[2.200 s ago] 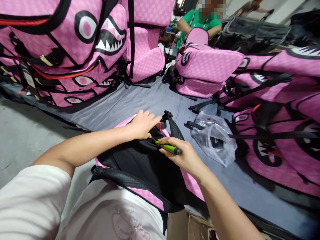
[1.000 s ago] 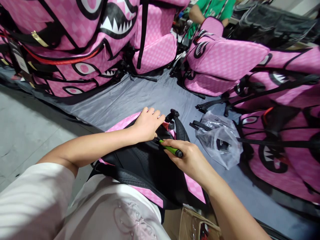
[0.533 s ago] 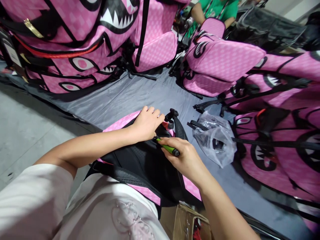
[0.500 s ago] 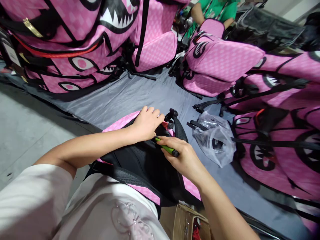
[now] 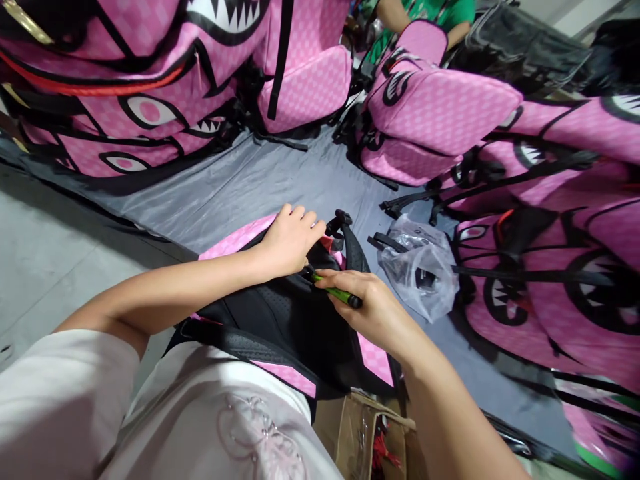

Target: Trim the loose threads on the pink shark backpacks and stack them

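A pink and black backpack (image 5: 280, 327) lies in front of me, its black padded back and straps facing up. My left hand (image 5: 293, 240) grips the upper part of it, fingers curled over the edge. In my right hand (image 5: 367, 300) is a green and black pen-like tool (image 5: 343, 295), held at a slant. Its tip meets the backpack right beside my left hand; what the tip touches is hidden. Just beyond my hands, a black strap with a buckle (image 5: 343, 219) sticks up from the bag.
Pink backpacks with shark teeth (image 5: 150, 113) are stacked at the left; more backpacks (image 5: 440, 113) fill the right. A clear plastic bag (image 5: 423, 267) lies on the grey cloth (image 5: 280, 173). Below stands a cardboard box (image 5: 353, 427). A person in green (image 5: 457, 12) handles a backpack at the back.
The view has shifted slightly, so the surroundings sit a little further left and up. Both hands keep their hold, with the tool at nearly the same spot on the backpack.
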The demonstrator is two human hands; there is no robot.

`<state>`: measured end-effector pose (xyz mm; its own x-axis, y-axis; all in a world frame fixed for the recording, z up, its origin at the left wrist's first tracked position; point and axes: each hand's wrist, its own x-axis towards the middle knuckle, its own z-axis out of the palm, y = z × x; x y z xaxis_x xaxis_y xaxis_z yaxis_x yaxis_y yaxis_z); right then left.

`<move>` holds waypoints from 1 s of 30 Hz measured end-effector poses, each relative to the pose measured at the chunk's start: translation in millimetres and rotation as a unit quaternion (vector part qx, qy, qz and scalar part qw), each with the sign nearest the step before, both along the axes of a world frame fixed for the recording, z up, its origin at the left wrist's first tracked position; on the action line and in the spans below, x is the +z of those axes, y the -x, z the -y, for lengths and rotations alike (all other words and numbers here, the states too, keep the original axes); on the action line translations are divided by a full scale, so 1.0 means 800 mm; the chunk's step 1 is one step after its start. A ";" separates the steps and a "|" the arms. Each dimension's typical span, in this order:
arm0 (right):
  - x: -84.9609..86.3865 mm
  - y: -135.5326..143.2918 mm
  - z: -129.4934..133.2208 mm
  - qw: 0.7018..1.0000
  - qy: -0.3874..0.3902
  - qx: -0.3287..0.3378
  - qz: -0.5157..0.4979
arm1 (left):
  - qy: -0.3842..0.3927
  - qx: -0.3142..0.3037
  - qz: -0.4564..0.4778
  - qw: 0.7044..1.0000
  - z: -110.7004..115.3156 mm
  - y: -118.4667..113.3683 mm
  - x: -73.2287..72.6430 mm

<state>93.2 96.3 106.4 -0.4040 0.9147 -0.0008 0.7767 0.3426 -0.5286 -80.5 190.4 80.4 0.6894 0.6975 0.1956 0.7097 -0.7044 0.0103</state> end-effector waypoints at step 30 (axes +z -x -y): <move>-0.052 0.065 0.035 0.920 -0.226 -0.319 0.022 | 0.007 0.006 0.005 1.000 0.001 0.000 0.000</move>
